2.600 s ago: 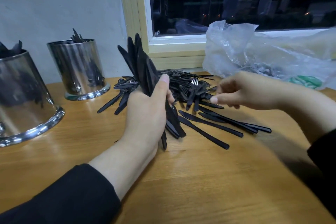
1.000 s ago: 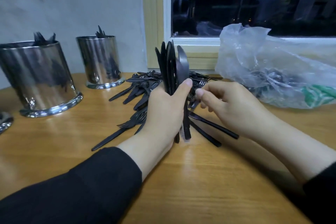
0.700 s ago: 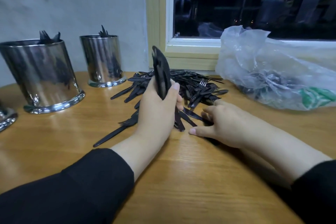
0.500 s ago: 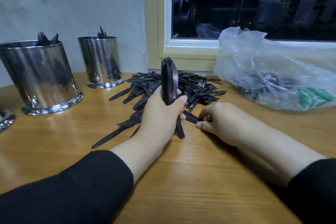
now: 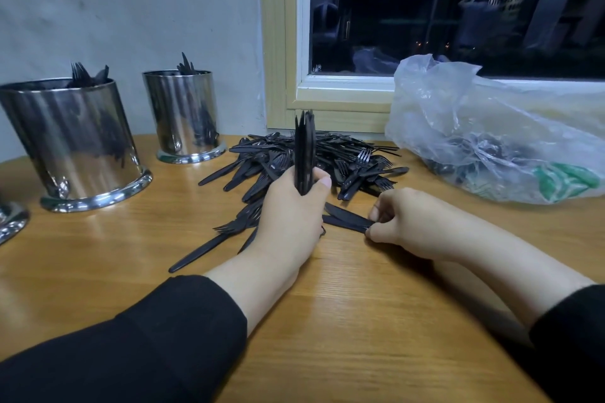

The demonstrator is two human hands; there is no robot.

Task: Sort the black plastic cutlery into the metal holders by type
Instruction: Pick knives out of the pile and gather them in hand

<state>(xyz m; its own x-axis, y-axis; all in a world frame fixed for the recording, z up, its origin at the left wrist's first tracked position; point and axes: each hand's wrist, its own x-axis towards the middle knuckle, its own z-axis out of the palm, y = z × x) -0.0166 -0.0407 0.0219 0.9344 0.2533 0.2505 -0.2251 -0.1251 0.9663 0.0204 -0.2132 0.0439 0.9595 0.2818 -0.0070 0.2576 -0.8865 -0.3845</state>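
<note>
- The wooden counter (image 5: 376, 321) is carrying everything, and the gathering step is being done: knives are being collected before they are taken to a holder.
- A clear plastic bag (image 5: 484, 127), with more dark cutlery inside, is lying at the right, by the window.
- The large metal holder (image 5: 75, 141) and the smaller metal holder (image 5: 183, 118) are standing at the left, well apart from the hands; cutlery tips are showing above both rims.
- The mixed pile of black cutlery (image 5: 327, 157) is being left between the holders and the bag; forks are tangled there with knives.
- An upright bundle of knives (image 5: 304, 150) is being gripped by the left hand (image 5: 291, 216).
- Two loose knives (image 5: 347, 219) on the counter are being pinched at their handle ends by the right hand (image 5: 402, 222).
- Next, probably, these must be lifted and added to the bundle, with blades aligned; a fork (image 5: 209, 247) lying beside the left wrist could be dragged.
</note>
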